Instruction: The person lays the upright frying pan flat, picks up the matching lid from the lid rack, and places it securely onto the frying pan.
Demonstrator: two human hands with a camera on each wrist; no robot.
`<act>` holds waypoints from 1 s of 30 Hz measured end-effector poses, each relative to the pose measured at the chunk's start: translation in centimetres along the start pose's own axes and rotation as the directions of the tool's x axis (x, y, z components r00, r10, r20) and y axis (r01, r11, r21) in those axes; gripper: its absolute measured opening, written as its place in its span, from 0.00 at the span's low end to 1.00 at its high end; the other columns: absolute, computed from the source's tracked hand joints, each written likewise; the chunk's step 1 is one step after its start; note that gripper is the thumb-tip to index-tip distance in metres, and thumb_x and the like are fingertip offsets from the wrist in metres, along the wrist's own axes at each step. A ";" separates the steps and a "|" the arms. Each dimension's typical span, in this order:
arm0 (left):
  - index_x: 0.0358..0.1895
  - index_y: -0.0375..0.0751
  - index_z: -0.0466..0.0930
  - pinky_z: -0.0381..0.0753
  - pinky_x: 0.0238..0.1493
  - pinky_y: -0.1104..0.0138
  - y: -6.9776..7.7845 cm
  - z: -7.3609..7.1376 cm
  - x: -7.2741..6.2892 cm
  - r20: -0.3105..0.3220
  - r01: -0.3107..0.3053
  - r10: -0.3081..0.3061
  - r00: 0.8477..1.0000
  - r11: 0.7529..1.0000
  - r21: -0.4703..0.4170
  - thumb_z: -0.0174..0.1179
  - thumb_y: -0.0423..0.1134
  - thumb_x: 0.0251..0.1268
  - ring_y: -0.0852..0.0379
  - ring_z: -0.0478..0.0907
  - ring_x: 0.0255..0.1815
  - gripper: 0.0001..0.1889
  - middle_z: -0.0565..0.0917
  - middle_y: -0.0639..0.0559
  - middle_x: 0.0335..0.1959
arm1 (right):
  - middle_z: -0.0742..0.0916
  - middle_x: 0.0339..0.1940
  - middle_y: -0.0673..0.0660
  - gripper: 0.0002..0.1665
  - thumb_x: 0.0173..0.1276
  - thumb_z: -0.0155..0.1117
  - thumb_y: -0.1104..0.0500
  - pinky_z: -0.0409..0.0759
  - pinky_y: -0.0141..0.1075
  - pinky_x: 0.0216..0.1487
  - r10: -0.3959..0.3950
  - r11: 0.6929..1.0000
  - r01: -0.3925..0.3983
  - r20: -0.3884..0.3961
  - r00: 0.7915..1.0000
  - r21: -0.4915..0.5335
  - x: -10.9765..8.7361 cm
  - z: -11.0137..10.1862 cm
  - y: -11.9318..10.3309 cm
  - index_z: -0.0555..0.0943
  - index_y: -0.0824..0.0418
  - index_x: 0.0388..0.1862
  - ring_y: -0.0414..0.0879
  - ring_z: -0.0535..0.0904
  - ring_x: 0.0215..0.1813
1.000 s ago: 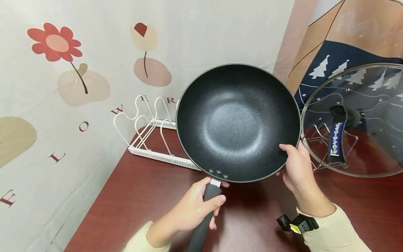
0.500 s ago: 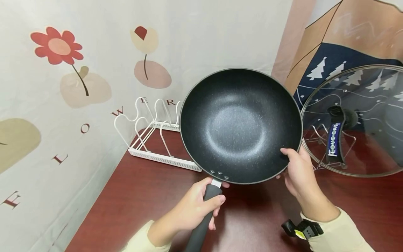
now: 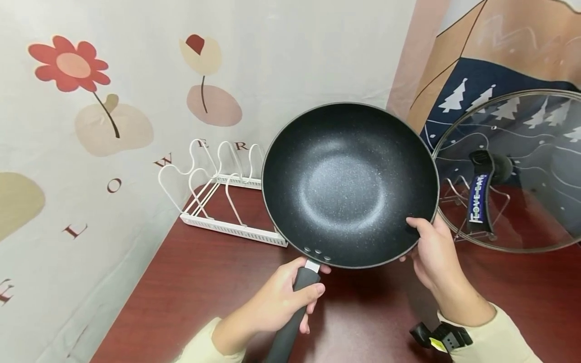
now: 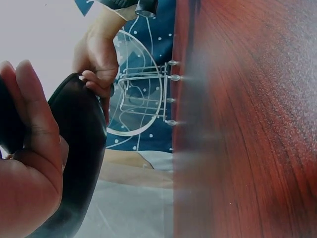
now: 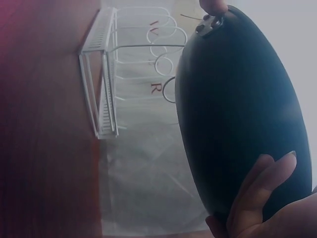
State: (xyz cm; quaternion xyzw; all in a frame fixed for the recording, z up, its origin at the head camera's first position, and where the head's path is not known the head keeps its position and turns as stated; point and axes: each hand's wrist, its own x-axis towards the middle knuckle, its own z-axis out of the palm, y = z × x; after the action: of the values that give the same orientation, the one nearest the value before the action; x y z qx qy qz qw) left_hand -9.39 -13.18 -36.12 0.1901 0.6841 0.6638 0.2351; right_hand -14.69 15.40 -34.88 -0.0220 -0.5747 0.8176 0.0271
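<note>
A black non-stick wok [image 3: 342,189] is held up over the table, its inside tilted toward the head camera. My left hand [image 3: 283,295] grips its dark grey handle [image 3: 290,330] close to the rivets, thumb on top. At the lower right rim my right hand [image 3: 433,252] pinches the wall, thumb inside the bowl and the other fingers behind. The right wrist view shows the wok's dark underside [image 5: 242,114] with fingers of my right hand [image 5: 262,198] spread against it. Behind the wok on the left stands a white wire rack [image 3: 227,201], partly hidden by it.
A large glass lid [image 3: 535,201] with a black handle [image 3: 481,194] leans upright on a metal wire stand [image 3: 454,191] at the right. The reddish wood table [image 3: 218,282] meets a printed cloth backdrop [image 3: 295,50] behind and at the left.
The wok has shifted slightly right and down in the head view, with my right hand moving along with it. Both holds are unchanged.
</note>
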 end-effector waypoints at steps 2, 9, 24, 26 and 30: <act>0.61 0.33 0.67 0.84 0.19 0.48 -0.1 0.0 0.1 0.001 0.000 0.000 1.000 1.000 0.000 0.56 0.37 0.73 0.60 0.76 0.10 0.19 0.73 0.46 0.20 | 0.85 0.38 0.49 0.25 0.80 0.45 0.61 0.73 0.34 0.13 0.002 1.000 -0.002 -0.001 1.000 -0.001 0.0 0.0 0.0 0.60 0.48 0.72 0.43 0.78 0.17; 0.62 0.35 0.68 0.84 0.20 0.49 -0.5 0.1 0.4 0.008 0.009 -0.009 1.000 1.000 0.000 0.56 0.38 0.74 0.59 0.76 0.10 0.19 0.73 0.47 0.21 | 0.84 0.36 0.49 0.24 0.79 0.44 0.62 0.72 0.33 0.13 0.020 1.000 -0.020 -0.018 1.000 -0.015 0.3 -0.2 0.1 0.61 0.47 0.71 0.42 0.78 0.17; 0.63 0.37 0.67 0.85 0.21 0.51 -1.2 0.1 0.9 0.010 0.035 -0.035 0.999 0.999 0.018 0.56 0.38 0.74 0.59 0.76 0.10 0.20 0.73 0.47 0.22 | 0.84 0.29 0.48 0.18 0.79 0.45 0.62 0.73 0.33 0.14 0.099 0.994 -0.103 -0.079 0.992 -0.043 0.8 -0.4 0.5 0.65 0.47 0.63 0.41 0.76 0.16; 0.64 0.37 0.66 0.85 0.21 0.51 -1.2 0.1 0.9 0.015 0.036 -0.037 0.999 0.999 0.015 0.56 0.38 0.74 0.59 0.76 0.10 0.20 0.73 0.47 0.22 | 0.84 0.29 0.48 0.19 0.78 0.45 0.62 0.73 0.33 0.14 0.098 0.994 -0.101 -0.078 0.992 -0.042 0.8 -0.4 0.5 0.65 0.47 0.63 0.42 0.76 0.16; 0.65 0.36 0.65 0.84 0.21 0.51 -1.3 0.0 1.0 0.030 0.034 -0.035 0.999 0.999 0.012 0.56 0.38 0.74 0.59 0.77 0.10 0.22 0.73 0.48 0.22 | 0.84 0.29 0.48 0.19 0.78 0.45 0.63 0.72 0.33 0.13 0.093 0.995 -0.096 -0.079 0.993 -0.033 0.8 -0.4 0.5 0.66 0.48 0.63 0.42 0.76 0.17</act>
State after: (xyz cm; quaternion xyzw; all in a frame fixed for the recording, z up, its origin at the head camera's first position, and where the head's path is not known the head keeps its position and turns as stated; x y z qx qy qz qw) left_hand -10.17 -12.68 -37.50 0.1895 0.6875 0.6528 0.2556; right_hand -15.43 15.67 -35.51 -0.0813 -0.5863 0.8059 0.0103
